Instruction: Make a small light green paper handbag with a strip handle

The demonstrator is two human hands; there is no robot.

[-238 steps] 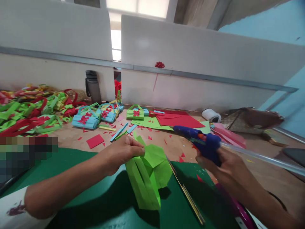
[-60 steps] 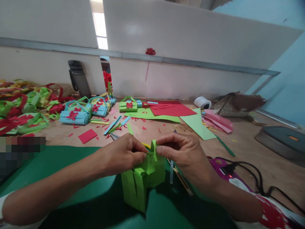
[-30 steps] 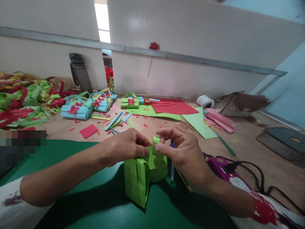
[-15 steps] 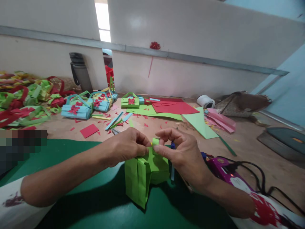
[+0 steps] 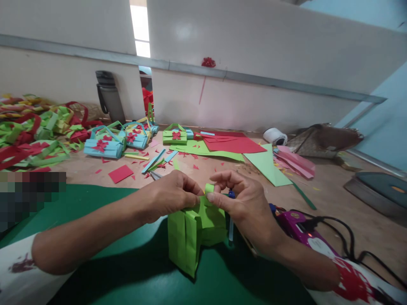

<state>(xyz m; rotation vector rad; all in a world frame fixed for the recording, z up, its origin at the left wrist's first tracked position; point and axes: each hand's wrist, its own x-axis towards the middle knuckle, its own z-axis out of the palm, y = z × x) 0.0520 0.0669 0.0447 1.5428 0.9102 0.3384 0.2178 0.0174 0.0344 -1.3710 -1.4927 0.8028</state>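
Observation:
A folded green paper bag stands on the green mat, its front flap hanging down toward me. My left hand pinches the bag's top edge between thumb and fingers. With thumb and forefinger, my right hand grips a narrow green paper strip that curls up over the bag's top. The strip's lower end lies against the bag. Behind the right hand, a glue gun with a blue part and a pale stick is partly hidden.
Finished blue paper bags and a small green bag stand at the back, near a grey bottle. Red paper sheets and scraps lie ahead. To the right are a purple power strip with black cables and a dark case.
Almost nothing differs. The view has shifted slightly, and both hands keep the same hold on the bag and the strip.

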